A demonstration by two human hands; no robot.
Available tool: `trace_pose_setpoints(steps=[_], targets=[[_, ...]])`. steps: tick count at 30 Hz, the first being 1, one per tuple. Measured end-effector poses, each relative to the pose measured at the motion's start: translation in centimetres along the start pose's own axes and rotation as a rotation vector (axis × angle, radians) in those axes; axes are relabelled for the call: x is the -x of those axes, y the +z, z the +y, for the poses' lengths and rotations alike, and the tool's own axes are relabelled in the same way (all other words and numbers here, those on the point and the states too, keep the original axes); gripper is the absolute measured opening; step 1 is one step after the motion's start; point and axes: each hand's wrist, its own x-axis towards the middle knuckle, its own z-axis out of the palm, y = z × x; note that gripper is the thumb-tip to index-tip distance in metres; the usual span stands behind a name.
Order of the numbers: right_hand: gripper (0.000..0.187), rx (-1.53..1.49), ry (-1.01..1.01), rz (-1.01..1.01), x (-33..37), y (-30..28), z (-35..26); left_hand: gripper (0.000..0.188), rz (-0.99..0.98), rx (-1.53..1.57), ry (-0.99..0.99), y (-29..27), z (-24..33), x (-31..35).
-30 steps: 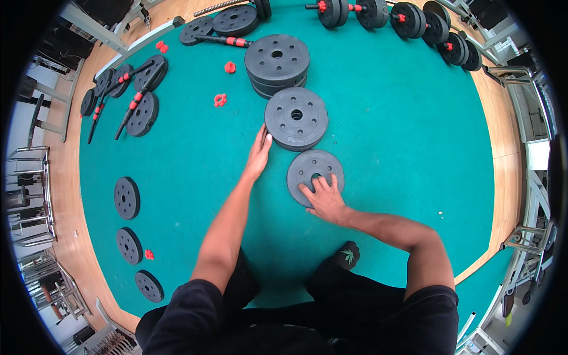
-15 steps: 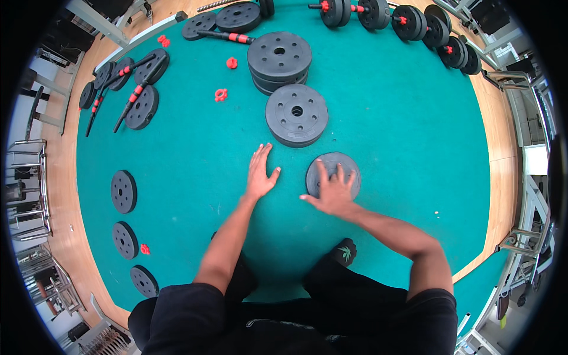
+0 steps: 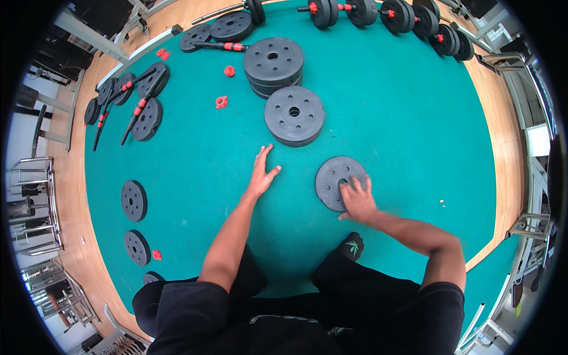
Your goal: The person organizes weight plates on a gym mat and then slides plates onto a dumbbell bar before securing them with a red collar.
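Note:
A single grey weight plate [image 3: 329, 181] lies flat on the green mat, in front of me and a little to the right. My right hand [image 3: 360, 203] rests on its right side, fingers apart and bent, one fingertip at the central hole. To the left, my left hand [image 3: 261, 174] hovers with fingers stretched and thumb out, holding nothing. Beyond both hands lies a short stack of weight plates [image 3: 284, 125]. Touching or nearly touching it from behind is a taller stack of larger plates [image 3: 260, 65].
Three loose plates line the left, one plate [image 3: 134, 201] among them, beside a red star collar [image 3: 157, 255]. Dumbbell bars [image 3: 138, 112] lean over plates at far left. Another red collar [image 3: 221, 102] lies left of the stacks. Assembled dumbbells [image 3: 397, 16] stand at far right.
My right hand has slid from the middle of the plate towards its right side, and its fingers have bent. My left hand has barely moved. The whole view has shifted slightly.

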Motion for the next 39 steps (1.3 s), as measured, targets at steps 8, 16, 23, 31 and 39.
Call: trace_pose_setpoints(steps=[8,16,23,31,39], targets=[[0.088,-0.177,-0.056,0.054,-1.6,-2.7,1.3,0.065,-0.069,-0.058,0.029,-0.2,-0.1,-0.6],[0.081,-0.081,-0.429,0.155,-6.4,-15.6,2.3,0.059,-0.064,0.098,-0.063,-1.1,0.7,-0.7],[0.088,0.199,-0.499,0.164,-18.4,-16.7,6.9,0.086,0.027,0.391,-0.128,0.3,0.3,-1.3],[0.101,-0.003,-0.32,0.222,-20.0,-13.2,4.0,0.096,-0.076,-0.004,-0.154,0.9,0.9,-1.4],[0.103,0.033,-0.419,0.299,-20.9,-12.4,3.0,0.098,-0.096,-0.114,-0.181,1.3,1.6,-1.2]])
